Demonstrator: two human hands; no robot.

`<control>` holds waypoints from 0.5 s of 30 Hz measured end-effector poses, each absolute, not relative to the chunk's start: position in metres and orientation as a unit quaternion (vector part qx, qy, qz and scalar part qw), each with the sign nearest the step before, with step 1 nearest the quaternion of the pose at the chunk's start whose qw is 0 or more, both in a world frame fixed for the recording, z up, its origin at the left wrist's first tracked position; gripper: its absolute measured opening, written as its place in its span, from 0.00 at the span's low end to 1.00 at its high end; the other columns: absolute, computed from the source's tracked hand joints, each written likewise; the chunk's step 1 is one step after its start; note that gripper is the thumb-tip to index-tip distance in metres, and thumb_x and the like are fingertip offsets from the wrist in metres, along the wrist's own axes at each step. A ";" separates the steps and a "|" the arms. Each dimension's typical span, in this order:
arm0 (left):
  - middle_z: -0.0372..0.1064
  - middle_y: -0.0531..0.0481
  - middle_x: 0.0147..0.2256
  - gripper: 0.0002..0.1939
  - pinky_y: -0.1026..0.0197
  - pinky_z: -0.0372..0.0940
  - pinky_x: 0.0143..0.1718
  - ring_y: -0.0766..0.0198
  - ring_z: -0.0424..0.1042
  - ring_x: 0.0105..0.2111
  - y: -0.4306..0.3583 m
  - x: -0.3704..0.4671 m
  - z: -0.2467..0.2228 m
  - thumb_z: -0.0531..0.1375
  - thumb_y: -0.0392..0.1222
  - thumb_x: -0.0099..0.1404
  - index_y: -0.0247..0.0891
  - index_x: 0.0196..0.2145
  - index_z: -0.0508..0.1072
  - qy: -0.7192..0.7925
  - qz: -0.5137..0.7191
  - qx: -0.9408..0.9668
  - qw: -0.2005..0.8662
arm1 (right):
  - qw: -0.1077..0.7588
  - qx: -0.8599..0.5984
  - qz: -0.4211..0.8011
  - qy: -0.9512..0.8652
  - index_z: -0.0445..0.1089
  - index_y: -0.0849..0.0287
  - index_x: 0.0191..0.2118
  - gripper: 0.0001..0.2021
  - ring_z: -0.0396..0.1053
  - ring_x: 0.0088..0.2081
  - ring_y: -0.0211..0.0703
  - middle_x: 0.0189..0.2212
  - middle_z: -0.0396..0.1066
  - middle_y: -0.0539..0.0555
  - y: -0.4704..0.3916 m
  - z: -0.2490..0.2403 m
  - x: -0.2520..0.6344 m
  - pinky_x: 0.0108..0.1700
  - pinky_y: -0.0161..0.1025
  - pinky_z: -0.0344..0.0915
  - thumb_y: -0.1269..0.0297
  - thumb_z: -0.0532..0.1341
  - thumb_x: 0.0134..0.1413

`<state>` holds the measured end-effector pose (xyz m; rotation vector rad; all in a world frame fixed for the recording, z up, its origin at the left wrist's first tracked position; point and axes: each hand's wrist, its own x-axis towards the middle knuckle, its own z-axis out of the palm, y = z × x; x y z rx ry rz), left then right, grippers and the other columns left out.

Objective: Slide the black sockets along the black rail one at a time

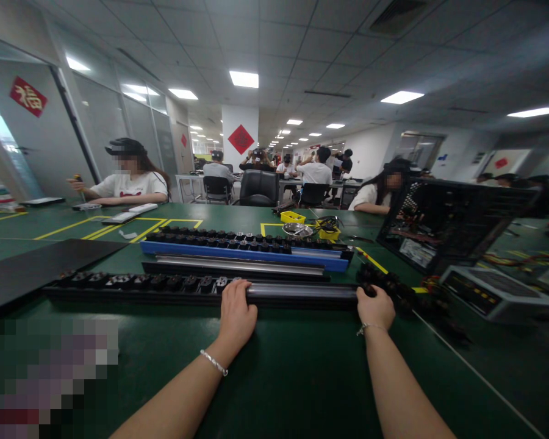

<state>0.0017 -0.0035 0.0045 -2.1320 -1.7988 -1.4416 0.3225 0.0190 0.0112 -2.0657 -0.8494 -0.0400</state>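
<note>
A long black rail (302,295) lies crosswise on the green table in front of me. Its left part carries a row of small black modules with metal parts (190,283), while the right part shows a bare, shiny channel. My left hand (238,314) is closed over the rail near its middle, beside the last module in the row. At the right end, my right hand (376,308) curls around the rail's tip; a dark piece shows by its fingers, but I cannot tell whether it is separate. Behind lies another black rail (238,266), and beyond it a blue rail (320,262) with similar modules.
Loose black modules (393,286) lie right of my right hand, near a grey power supply (498,292) and an open computer case (452,222). Yellow bins (293,217) and a metal dish (297,230) stand behind the rails. A black sheet (41,268) lies left. People sit across the table.
</note>
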 end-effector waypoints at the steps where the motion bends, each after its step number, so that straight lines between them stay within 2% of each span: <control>1: 0.63 0.42 0.47 0.22 0.44 0.56 0.57 0.52 0.59 0.51 -0.004 0.002 0.005 0.52 0.27 0.49 0.36 0.44 0.66 -0.573 -0.459 -0.679 0.001 | 0.438 -0.831 -0.016 -0.342 0.71 0.63 0.45 0.23 0.65 0.41 0.52 0.41 0.68 0.62 0.019 0.011 0.323 0.47 0.46 0.61 0.54 0.56 0.46; 15: 0.63 0.43 0.46 0.22 0.45 0.56 0.57 0.52 0.59 0.51 -0.004 0.002 0.005 0.52 0.27 0.49 0.37 0.43 0.66 -0.572 -0.463 -0.677 -0.001 | 0.434 -0.835 -0.017 -0.337 0.70 0.64 0.46 0.24 0.65 0.43 0.53 0.40 0.69 0.62 0.022 0.008 0.330 0.48 0.46 0.60 0.54 0.57 0.46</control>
